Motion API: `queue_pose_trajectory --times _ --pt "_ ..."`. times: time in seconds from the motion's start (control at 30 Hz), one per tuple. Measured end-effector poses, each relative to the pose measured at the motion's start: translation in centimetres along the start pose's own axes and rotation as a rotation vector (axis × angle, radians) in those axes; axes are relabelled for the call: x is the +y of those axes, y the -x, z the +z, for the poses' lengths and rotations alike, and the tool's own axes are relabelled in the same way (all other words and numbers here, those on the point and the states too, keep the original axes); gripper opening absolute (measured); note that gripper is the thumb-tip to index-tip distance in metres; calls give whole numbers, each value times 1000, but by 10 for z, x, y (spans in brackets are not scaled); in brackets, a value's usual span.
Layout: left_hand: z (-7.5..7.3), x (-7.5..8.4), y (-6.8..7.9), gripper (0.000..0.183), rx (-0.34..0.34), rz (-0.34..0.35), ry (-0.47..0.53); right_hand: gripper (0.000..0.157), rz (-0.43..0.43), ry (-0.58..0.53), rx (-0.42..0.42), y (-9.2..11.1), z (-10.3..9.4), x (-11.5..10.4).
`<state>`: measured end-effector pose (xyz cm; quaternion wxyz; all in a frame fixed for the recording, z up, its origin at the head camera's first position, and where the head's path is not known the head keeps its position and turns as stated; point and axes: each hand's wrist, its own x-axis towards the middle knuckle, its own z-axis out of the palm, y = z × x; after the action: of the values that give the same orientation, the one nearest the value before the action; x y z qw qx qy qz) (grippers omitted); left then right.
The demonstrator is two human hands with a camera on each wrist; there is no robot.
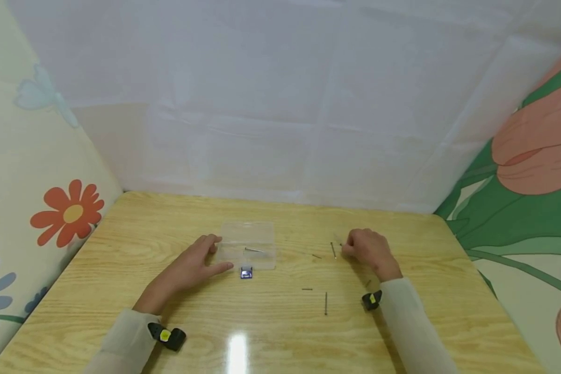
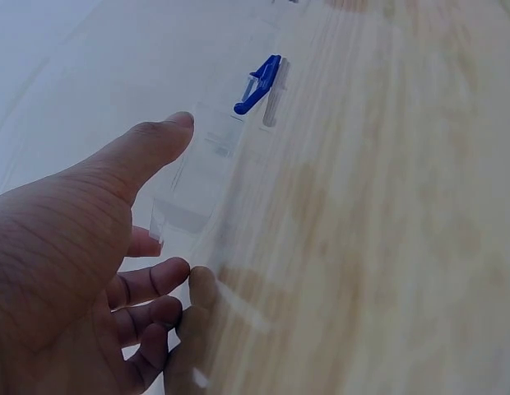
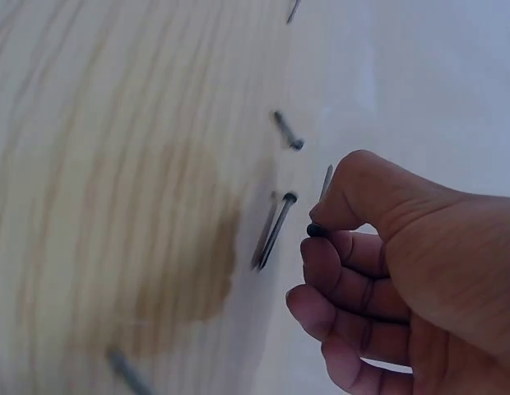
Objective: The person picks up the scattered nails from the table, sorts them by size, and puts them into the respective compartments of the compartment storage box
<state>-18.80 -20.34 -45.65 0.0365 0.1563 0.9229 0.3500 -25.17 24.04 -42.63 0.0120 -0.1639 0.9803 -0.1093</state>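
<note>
A clear plastic box (image 1: 259,231) with a blue latch (image 1: 246,272) lies on the table, one nail (image 1: 254,250) showing within its outline. My left hand (image 1: 198,264) is at the box's left side, thumb stretched out and fingers loosely bent; the left wrist view has the thumb close to the clear wall (image 2: 185,210). To the right, my right hand (image 1: 368,250) pinches a nail between thumb and forefinger, its dark head (image 3: 318,230) poking out by the fingertips. Beside those fingertips lies another nail (image 3: 277,232), and a shorter nail (image 3: 288,130) lies just past it.
More nails are scattered on the wooden table (image 1: 243,306): a long one (image 1: 326,303), a short one (image 1: 307,289) and one near the right wrist (image 1: 368,283). A white cloth (image 1: 262,145) hangs behind, with flower-printed sheets at both sides.
</note>
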Motion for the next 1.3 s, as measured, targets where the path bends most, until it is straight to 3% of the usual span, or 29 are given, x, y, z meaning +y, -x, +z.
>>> queue_pose_trajectory --times 0.17,0.43,0.77,1.07,1.3 --pt "0 0 0 83 -7 -2 0 4 -53 8 14 -3 0 -14" --pt "0 0 0 83 -7 -6 -8 5 -189 11 42 -6 1 -49" --pt "0 -1 0 83 -6 -8 -8 8 -306 -4 19 -17 4 -92" --pt "-1 -1 0 82 1 -6 -9 9 -386 -3 10 -31 14 -115" --pt "-1 2 -1 82 -6 -6 3 9 -393 7 -17 -39 18 -126"
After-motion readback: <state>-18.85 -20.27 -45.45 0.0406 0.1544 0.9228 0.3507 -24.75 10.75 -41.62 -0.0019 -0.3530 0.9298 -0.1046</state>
